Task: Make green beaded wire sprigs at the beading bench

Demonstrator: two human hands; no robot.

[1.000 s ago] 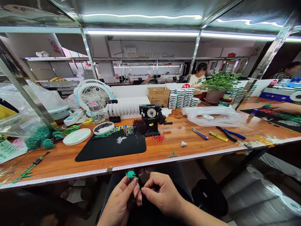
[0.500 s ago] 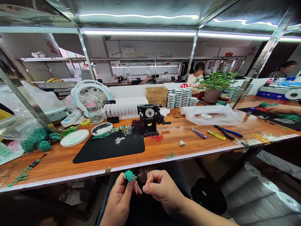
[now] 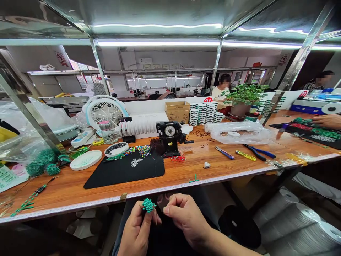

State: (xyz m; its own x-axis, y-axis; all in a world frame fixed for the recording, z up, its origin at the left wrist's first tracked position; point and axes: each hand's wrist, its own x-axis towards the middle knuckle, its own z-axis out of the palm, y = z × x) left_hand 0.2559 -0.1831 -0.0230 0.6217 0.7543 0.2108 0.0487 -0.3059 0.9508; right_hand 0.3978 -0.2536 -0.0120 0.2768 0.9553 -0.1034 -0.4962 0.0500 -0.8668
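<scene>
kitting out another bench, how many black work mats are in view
2: the near mat, front-left of the dial-faced machine, and the far-right mat, past the pliers. Others may be hidden.

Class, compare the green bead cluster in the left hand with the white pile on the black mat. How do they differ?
Colour: the green bead cluster is green; the white pile is white.
Place: the cluster is held in the left hand; the pile lies on the black mat.
Shape: the cluster is rounded, the pile spread flat.
Shared: both consist of many small pieces.
</scene>
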